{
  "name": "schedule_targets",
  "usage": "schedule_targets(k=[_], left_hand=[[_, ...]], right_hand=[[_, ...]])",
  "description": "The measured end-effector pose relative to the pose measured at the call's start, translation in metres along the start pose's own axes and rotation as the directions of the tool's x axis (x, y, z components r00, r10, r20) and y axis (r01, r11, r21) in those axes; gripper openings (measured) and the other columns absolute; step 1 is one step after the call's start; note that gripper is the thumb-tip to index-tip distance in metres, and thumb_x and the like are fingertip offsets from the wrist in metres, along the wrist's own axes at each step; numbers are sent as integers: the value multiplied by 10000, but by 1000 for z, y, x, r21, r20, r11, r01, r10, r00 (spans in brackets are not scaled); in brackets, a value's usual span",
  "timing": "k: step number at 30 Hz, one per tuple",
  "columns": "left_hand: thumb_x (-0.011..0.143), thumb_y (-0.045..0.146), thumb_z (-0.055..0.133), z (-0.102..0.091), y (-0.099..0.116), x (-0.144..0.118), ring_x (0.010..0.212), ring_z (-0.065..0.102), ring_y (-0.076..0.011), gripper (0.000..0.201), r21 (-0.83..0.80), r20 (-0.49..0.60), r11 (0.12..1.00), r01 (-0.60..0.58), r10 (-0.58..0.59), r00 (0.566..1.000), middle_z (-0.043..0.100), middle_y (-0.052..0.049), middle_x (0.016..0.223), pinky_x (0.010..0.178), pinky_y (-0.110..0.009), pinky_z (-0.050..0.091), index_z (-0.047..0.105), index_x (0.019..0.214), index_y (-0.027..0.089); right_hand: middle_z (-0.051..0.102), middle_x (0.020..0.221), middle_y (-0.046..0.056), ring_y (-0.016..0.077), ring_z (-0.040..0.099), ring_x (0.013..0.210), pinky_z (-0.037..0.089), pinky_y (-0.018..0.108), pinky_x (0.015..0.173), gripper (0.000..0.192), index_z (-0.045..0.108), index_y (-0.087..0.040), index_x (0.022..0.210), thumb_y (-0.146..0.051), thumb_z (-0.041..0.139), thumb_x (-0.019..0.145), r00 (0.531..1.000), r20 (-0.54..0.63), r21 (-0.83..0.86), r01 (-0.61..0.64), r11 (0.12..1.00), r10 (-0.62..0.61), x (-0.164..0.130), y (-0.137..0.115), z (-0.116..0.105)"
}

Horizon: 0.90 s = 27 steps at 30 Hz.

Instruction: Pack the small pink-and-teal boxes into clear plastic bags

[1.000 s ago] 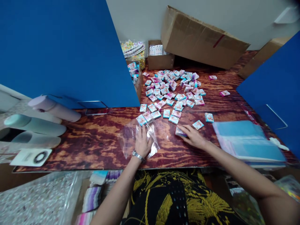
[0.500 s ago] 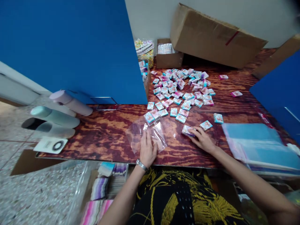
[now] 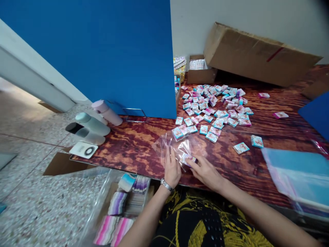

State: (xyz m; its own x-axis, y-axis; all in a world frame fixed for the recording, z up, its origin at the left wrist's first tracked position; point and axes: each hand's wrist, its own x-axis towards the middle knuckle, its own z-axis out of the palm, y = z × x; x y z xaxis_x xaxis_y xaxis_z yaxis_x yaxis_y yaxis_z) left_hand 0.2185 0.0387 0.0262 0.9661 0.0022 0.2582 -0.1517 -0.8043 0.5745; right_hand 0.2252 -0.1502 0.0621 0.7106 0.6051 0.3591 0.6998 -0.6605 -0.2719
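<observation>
My left hand (image 3: pixel 172 170), with a metal watch on its wrist, lies on a clear plastic bag (image 3: pixel 160 145), fingers stretched out over the film. My right hand (image 3: pixel 207 172) pinches a small printed box (image 3: pixel 184 158) at the bag's near right part. Whether that box is inside the bag or on top of it, I cannot tell. Several small boxes with a hand picture, such as a blue-edged box (image 3: pixel 177 133), lie at the bag's far edge. Two more, a tilted box (image 3: pixel 241 148) and a blue-sided box (image 3: pixel 257 141), lie to the right.
A loose heap of small boxes (image 3: pixel 218 103) spreads behind the hands. Flat plastic bags (image 3: pixel 295 171) lie at the right. Bottles (image 3: pixel 94 123) and a white device (image 3: pixel 83 150) stand left. A blue panel (image 3: pixel 115 61) and a large carton (image 3: pixel 259 55) border the table (image 3: pixel 123 147).
My right hand has moved left with the small box, from beside the loose boxes to the clear bag. My left hand stays on the bag. The whole view has shifted.
</observation>
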Motion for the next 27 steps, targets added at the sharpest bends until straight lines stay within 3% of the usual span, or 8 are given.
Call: schedule_targets(k=[5,11,16,19,23,27], left_hand=[[876,106,345,2,2,-2,1457,95,-258,727,-9,-4,1000,-19,19,1000,78,-149,1582,1155,-520,206,12,1518,175],[817,60,355,1,4,-2,1461,41,-251,772,14,19,1000,-26,26,999,37,-147,1584,1178,-485,175,25,1513,109],[775,37,361,-1,7,-2,1459,-1,-264,839,46,39,996,-75,73,997,-16,-136,1585,1184,-505,144,-45,1507,105],[753,36,403,3,7,-6,1451,-29,-306,876,67,64,992,-103,99,993,-80,-145,1577,1162,-547,172,-27,1511,122],[771,59,445,5,4,-12,1446,-18,-344,866,110,77,989,-102,94,993,-73,-178,1573,1132,-583,212,8,1515,129],[804,72,424,4,2,-12,1453,19,-325,839,103,74,990,-100,92,993,-50,-177,1578,1136,-543,250,-20,1514,136]], right_hand=[[520,1250,150,258,554,1095,510,412,930,519,465,-254,1383,-82,435,894,998,-53,-109,-35,993,29,34,7,41],[468,1303,163,273,482,1211,493,432,959,528,403,-242,1416,-75,379,916,992,-123,-86,-16,996,5,54,8,71],[490,1242,148,246,527,1127,521,391,908,529,377,-243,1435,-95,357,927,990,-138,-3,-40,999,39,68,11,94],[493,1216,122,239,541,1076,522,385,883,574,323,-287,1464,-105,356,921,987,-139,-6,-81,997,79,78,12,98],[533,1123,124,254,553,972,518,400,818,615,254,-339,1490,-151,393,921,991,-98,-159,-108,981,93,86,12,90],[595,927,122,248,581,834,500,381,729,637,188,-344,1505,-154,370,926,986,59,-283,-134,950,157,84,14,80]])
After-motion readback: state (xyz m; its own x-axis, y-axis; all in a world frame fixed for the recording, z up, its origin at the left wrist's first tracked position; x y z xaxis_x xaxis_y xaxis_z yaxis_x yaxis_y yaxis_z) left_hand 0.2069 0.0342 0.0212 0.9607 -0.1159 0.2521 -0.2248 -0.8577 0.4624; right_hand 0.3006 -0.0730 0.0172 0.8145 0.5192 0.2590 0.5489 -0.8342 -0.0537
